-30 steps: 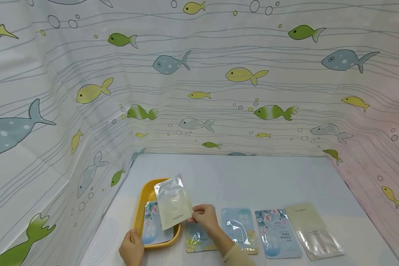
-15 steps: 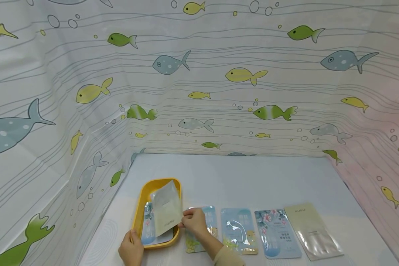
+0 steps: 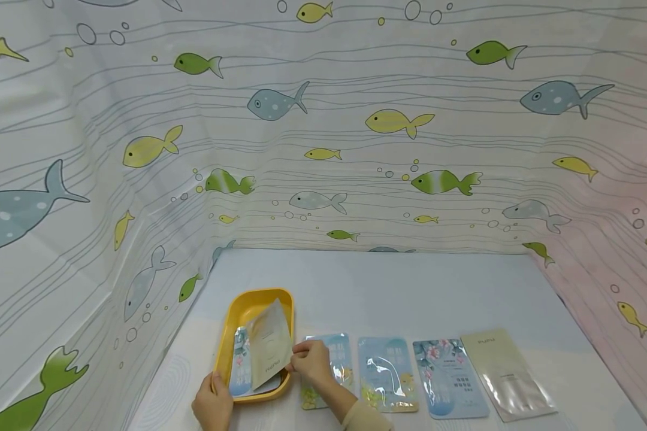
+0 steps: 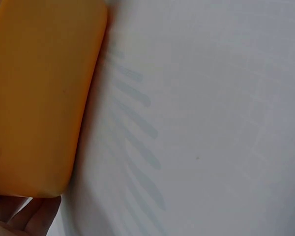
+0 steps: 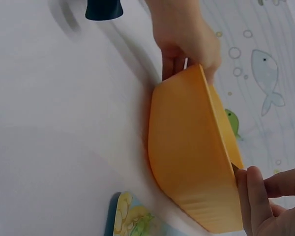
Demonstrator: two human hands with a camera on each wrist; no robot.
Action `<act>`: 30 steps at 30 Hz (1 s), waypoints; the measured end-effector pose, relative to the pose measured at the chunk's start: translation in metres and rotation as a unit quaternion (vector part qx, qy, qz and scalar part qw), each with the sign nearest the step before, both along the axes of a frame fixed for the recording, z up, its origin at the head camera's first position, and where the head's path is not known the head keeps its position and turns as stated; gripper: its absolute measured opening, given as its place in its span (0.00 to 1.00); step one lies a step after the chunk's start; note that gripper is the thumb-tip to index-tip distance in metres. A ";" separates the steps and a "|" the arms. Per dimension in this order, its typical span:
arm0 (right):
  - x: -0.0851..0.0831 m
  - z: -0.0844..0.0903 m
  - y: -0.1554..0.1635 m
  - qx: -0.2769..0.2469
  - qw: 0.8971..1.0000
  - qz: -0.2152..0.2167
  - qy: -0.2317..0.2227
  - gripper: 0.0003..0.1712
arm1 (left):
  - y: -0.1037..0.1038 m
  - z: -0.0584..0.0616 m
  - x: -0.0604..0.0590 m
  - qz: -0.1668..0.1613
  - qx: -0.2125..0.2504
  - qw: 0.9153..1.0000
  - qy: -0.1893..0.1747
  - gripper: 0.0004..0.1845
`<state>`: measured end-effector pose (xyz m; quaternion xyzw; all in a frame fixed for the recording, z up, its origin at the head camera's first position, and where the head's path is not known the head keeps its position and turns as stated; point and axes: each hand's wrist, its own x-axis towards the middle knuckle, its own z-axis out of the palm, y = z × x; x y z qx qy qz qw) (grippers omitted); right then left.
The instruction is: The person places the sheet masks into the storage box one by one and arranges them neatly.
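Head view: compared with a second ago, the pale sachet (image 3: 271,350) sits lower and farther left, inside the outline of the yellow tray (image 3: 250,306), tilted over a floral sachet (image 3: 241,372) that it partly hides. The right hand (image 3: 311,361) pinches its near right corner, having shifted left with it; the left hand (image 3: 212,404) grips the tray's near left corner, as before. Toward the table's (image 3: 388,287) right edge lie two blue sachets (image 3: 385,362), another floral one (image 3: 452,380) and a flat pale one (image 3: 509,374); the right hand and forearm partly cover the nearest blue one.

Smooth plastic tray (image 3: 237,311), glossy foil-like packet (image 3: 271,347), creased wall sheet (image 3: 356,90)
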<state>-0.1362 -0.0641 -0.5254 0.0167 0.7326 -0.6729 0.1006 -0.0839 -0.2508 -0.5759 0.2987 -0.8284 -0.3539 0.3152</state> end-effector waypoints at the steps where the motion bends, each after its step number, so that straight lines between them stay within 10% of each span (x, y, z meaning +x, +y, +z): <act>1: 0.000 -0.001 -0.001 -0.001 1.000 0.003 0.007 0.10 | 0.000 0.000 0.000 -0.001 0.001 1.000 0.001 0.15; 17: 0.011 -0.004 -0.009 0.144 0.973 0.036 0.175 0.05 | -0.001 0.000 0.001 -0.004 -0.001 1.000 0.007 0.15; 30: 0.012 -0.004 -0.005 0.126 0.972 0.080 0.182 0.06 | 0.000 0.001 0.000 -0.004 -0.005 1.000 0.011 0.15</act>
